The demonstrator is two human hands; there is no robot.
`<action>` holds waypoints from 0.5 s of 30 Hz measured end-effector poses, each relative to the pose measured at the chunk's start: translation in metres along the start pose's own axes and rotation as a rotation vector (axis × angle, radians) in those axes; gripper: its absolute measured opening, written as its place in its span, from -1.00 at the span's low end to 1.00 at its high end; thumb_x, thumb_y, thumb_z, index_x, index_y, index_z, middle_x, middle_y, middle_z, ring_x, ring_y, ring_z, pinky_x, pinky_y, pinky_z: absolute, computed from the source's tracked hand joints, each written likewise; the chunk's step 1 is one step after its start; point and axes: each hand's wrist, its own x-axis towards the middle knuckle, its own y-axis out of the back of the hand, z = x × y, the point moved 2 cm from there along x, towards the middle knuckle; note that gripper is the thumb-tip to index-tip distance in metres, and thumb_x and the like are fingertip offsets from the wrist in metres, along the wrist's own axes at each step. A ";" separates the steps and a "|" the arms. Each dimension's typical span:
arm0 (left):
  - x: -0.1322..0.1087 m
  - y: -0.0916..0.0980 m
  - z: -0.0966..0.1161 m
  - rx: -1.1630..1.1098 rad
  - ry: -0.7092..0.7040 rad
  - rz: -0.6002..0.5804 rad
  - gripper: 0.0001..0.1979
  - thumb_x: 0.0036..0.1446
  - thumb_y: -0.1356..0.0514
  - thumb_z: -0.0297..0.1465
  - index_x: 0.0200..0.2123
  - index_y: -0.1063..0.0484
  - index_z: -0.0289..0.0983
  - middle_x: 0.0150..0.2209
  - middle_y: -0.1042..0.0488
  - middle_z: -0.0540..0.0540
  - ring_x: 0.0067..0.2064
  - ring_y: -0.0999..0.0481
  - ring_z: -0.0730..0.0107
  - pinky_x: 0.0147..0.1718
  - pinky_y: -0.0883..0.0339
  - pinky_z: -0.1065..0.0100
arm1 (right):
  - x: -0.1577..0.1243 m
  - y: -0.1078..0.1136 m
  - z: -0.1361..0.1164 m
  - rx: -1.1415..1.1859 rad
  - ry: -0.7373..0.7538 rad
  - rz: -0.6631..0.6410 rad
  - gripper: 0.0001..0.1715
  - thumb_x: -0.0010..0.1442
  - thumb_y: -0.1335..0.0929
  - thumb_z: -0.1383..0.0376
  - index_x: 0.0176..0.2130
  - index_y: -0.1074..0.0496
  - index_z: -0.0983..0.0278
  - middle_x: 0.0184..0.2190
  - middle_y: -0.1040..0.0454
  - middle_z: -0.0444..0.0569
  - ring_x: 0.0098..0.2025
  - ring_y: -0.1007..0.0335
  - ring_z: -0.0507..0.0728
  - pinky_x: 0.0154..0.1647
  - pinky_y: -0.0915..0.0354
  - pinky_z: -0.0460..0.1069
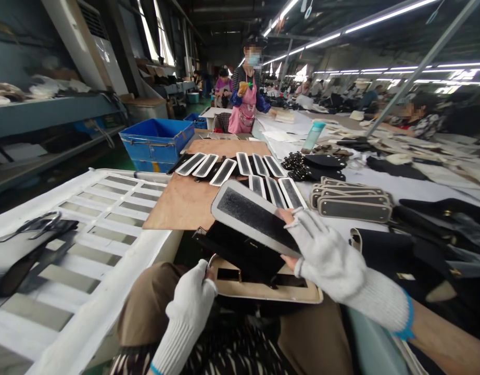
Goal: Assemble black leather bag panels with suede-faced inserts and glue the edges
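Note:
In a white knit glove with bare fingertips, my right hand [331, 255] grips the right end of a long rounded panel [255, 213], dark in the middle with a pale grey border. My left hand [193, 291], gloved too, pinches the left edge of a black bag piece [263, 295] with a cream rim, which rests on my lap. A black flap [243, 249] with small lettering rises from this piece, just under the panel. The fingertips of my left hand are partly hidden by the rim.
Several bordered panels [226, 172] lie on a brown board [181, 200] ahead. Stacked grey panels [353, 205] and black bag parts [415, 250] are at right. Scissors [35, 226] lie on the left rack [118, 208]. Beyond stand a blue bin [158, 143], a bottle [313, 135] and a co-worker [245, 99].

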 end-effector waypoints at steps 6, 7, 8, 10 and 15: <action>0.000 -0.001 -0.002 0.037 0.018 0.002 -0.60 0.21 -0.03 -0.30 0.06 -0.47 -0.16 0.07 -0.55 -0.20 0.16 -0.46 -0.13 0.12 -0.25 -0.05 | -0.004 -0.007 -0.017 -0.001 0.013 0.067 -0.06 0.02 -0.37 0.32 0.30 -0.05 0.58 0.01 -0.34 0.31 0.04 -0.26 0.41 0.07 -0.37 0.25; -0.001 -0.001 -0.002 0.038 0.017 -0.002 -0.61 0.21 -0.03 -0.31 0.03 -0.50 -0.18 0.06 -0.56 -0.22 0.14 -0.48 -0.14 0.10 -0.27 -0.05 | -0.008 -0.010 -0.019 -0.007 0.029 0.063 -0.07 0.00 -0.37 0.34 0.29 -0.06 0.58 0.01 -0.35 0.32 0.04 -0.26 0.41 0.07 -0.37 0.26; -0.001 -0.001 -0.002 0.035 0.013 -0.007 -0.63 0.21 -0.02 -0.33 -0.01 -0.52 -0.19 0.04 -0.57 -0.23 0.12 -0.49 -0.15 0.07 -0.29 -0.05 | -0.012 -0.014 -0.019 -0.017 0.047 0.052 -0.08 -0.01 -0.36 0.36 0.28 -0.07 0.58 0.03 -0.35 0.32 0.04 -0.26 0.41 0.07 -0.37 0.26; -0.002 0.000 -0.002 0.020 0.004 -0.015 -0.65 0.19 -0.03 -0.36 -0.05 -0.54 -0.18 0.03 -0.57 -0.21 0.10 -0.50 -0.13 0.03 -0.32 -0.02 | -0.024 -0.020 -0.014 -0.033 0.076 0.004 -0.09 -0.01 -0.36 0.39 0.27 -0.07 0.57 0.05 -0.35 0.33 0.05 -0.27 0.41 0.07 -0.37 0.27; 0.000 0.000 0.000 -0.021 0.002 -0.002 -0.63 0.19 -0.08 -0.34 0.04 -0.48 -0.09 0.11 -0.54 -0.13 0.15 -0.47 -0.08 0.05 -0.32 -0.02 | -0.047 -0.016 0.008 -0.076 0.129 -0.132 -0.08 -0.09 -0.34 0.44 0.26 -0.11 0.55 -0.04 -0.42 0.29 -0.01 -0.33 0.42 -0.06 -0.45 0.26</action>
